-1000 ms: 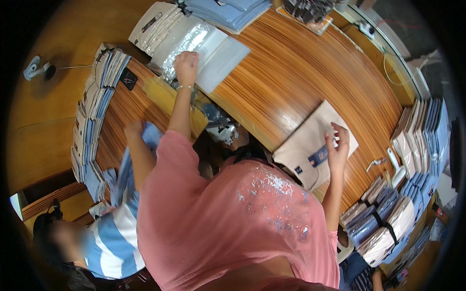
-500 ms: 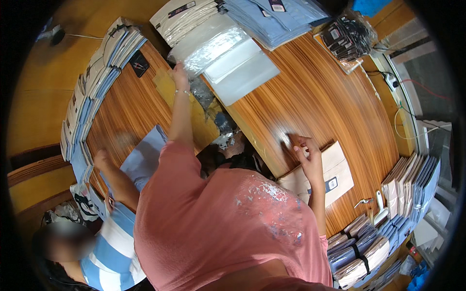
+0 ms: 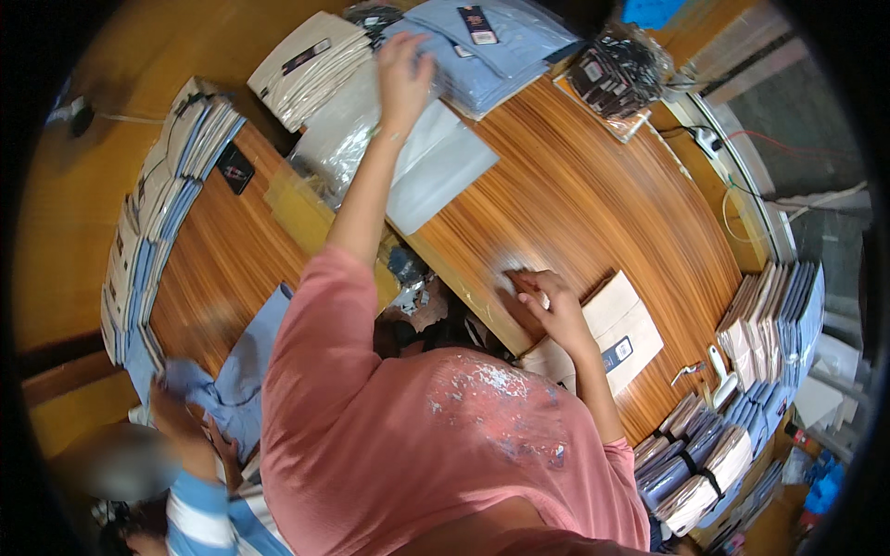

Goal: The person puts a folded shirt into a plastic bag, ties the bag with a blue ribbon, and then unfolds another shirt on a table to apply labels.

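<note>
My left hand (image 3: 405, 82) stretches far forward, fingers apart, over the clear plastic bags (image 3: 443, 176) and close to the stack of folded light-blue shirts (image 3: 508, 57). It is slightly blurred, and I see nothing in it. Loosely curled, with a gap between thumb and fingers, my right hand (image 3: 549, 301) is just above the wooden table (image 3: 593, 185); it shows no object. Beside its wrist lies a folded cream garment (image 3: 623, 320) with a dark tag. My right forearm hides part of that garment. Folded cream garments (image 3: 311, 69) are stacked left of my left hand.
A person (image 3: 209, 510) at the left handles a blue cloth (image 3: 250, 371). A phone (image 3: 235, 167) lies near a long row of folded garments (image 3: 139, 250). On the right are more garment stacks (image 3: 774, 324), a white-handled tool (image 3: 721, 375) and a bag of dark tags (image 3: 616, 69).
My left hand has moved from the bags' left edge forward and right, above them near the blue shirts. My right hand's fingers have curled more. The person at left has shifted the blue cloth.
</note>
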A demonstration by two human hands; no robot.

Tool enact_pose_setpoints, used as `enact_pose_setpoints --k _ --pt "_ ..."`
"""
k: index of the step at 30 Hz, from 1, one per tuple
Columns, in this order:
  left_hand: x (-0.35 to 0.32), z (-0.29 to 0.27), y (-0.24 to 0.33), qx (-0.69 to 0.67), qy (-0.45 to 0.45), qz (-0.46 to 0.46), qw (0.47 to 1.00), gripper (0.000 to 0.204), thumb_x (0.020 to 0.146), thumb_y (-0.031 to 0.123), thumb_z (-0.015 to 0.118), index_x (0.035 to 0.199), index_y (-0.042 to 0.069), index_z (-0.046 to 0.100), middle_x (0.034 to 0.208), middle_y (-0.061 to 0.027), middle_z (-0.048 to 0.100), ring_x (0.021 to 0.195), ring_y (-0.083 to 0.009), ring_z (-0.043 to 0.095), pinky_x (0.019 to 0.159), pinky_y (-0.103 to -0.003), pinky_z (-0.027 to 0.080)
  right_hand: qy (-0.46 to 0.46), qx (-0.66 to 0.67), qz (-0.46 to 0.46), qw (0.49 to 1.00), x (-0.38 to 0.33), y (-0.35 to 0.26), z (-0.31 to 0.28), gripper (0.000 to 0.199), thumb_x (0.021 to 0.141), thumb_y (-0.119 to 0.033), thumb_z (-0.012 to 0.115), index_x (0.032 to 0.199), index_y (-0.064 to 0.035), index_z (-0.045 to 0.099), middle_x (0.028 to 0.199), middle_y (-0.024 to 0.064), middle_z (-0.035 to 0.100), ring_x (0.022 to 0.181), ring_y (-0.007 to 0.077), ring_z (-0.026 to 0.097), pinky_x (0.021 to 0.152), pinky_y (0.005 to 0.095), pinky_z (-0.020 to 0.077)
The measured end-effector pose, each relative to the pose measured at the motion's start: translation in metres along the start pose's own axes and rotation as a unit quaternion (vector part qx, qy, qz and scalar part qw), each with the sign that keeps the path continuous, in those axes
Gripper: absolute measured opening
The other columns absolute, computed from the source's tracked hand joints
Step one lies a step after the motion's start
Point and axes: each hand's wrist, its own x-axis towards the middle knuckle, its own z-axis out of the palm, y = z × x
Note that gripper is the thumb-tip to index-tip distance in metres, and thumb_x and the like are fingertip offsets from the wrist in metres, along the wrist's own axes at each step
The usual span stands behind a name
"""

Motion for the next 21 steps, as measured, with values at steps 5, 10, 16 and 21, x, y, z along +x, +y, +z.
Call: enact_pose_setpoints --k 5,10,16,21 --pt "0.054 0.145 0.045 0.009 -0.094 0.078 0.992 0.049 0.078 0.014 0.059 0.125 0.016 0.049 0.129 -0.0179 0.044 0.119 -0.0338 0.041 0.098 -0.046 0.034 0.030 -0.012 -0.014 0.999 -0.023 -0.019 -0.006 0.027 0.081 -0.016 0.061 0.103 -0.0001 0.058 0.101 0.0172 0.059 0.093 0.0356 0.055 0.082 0.0395 0.0443" --pt "0.078 0.213 -0.006 0.289 -0.305 0.011 0.907 0.034 0.084 0.015 0.047 0.115 0.022 0.059 0.120 -0.0073 0.057 0.114 -0.0261 0.050 0.094 -0.066 0.024 0.071 -0.007 0.089 0.994 -0.078 -0.009 -0.016 0.025 0.080 -0.014 0.061 0.101 -0.0010 0.059 0.096 0.0171 0.059 0.090 0.0335 0.056 0.078 0.0381 0.0453" --pt "0.043 0.136 0.166 -0.146 -0.144 0.109 0.973 0.015 0.085 0.021 0.056 0.078 0.009 0.062 0.081 -0.0067 0.061 0.080 -0.0292 0.056 0.073 -0.040 0.038 0.297 0.113 0.162 0.934 -0.133 0.035 -0.042 0.023 0.077 -0.008 0.065 0.098 -0.0008 0.059 0.096 0.0120 0.059 0.090 0.0237 0.056 0.076 0.0331 0.0442" --pt "-0.012 0.084 0.296 -0.474 -0.413 -0.035 0.777 0.017 0.094 0.020 0.047 0.092 0.004 0.046 0.081 -0.0052 0.058 0.075 -0.0109 0.055 0.062 -0.024 0.042 0.514 -0.012 -0.001 0.858 -0.090 0.048 -0.112 0.083 0.071 -0.015 0.074 0.137 0.0006 0.027 0.139 0.0167 0.033 0.129 0.0276 0.032 0.107 0.0355 0.0239"
